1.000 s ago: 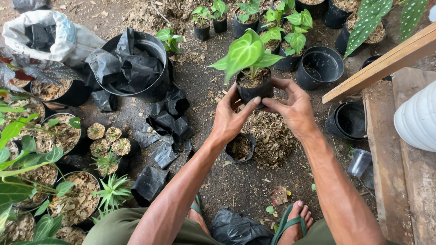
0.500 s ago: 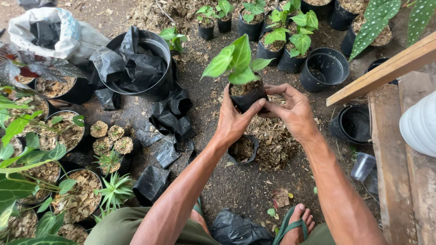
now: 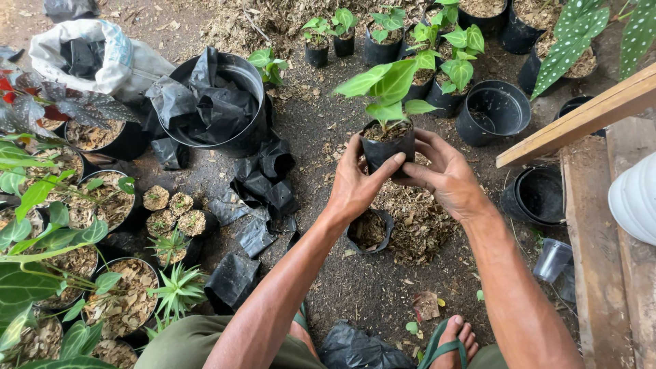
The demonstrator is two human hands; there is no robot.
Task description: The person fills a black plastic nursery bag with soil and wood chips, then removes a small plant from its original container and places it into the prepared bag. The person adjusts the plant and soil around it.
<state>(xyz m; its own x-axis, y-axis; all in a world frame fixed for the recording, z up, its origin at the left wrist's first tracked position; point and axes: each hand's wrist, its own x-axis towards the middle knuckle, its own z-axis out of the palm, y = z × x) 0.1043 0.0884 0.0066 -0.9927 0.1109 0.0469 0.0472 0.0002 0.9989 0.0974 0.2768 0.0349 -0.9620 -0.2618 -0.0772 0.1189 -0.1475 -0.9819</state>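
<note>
Both my hands hold a small black grow bag (image 3: 387,152) with a green-leaved seedling (image 3: 389,87) in it, lifted above the ground. My left hand (image 3: 355,184) wraps the bag's left side, thumb across its front. My right hand (image 3: 444,174) cups the right side with fingers spread. Below my hands sits another small black bag (image 3: 370,230) partly filled with mix, next to a heap of brown potting mix (image 3: 417,222) on the dirt.
A large black pot stuffed with black plastic bags (image 3: 215,102) stands at left, loose bags (image 3: 263,188) beside it. Potted plants line the top and left. An empty black pot (image 3: 493,111), wooden planks (image 3: 594,116) and a clear plastic cup (image 3: 551,260) are at right. My sandalled foot (image 3: 451,338) is below.
My hands have lifted the seedling bag slightly and shifted their grip around it; the view has moved a little, otherwise the scene is the same.
</note>
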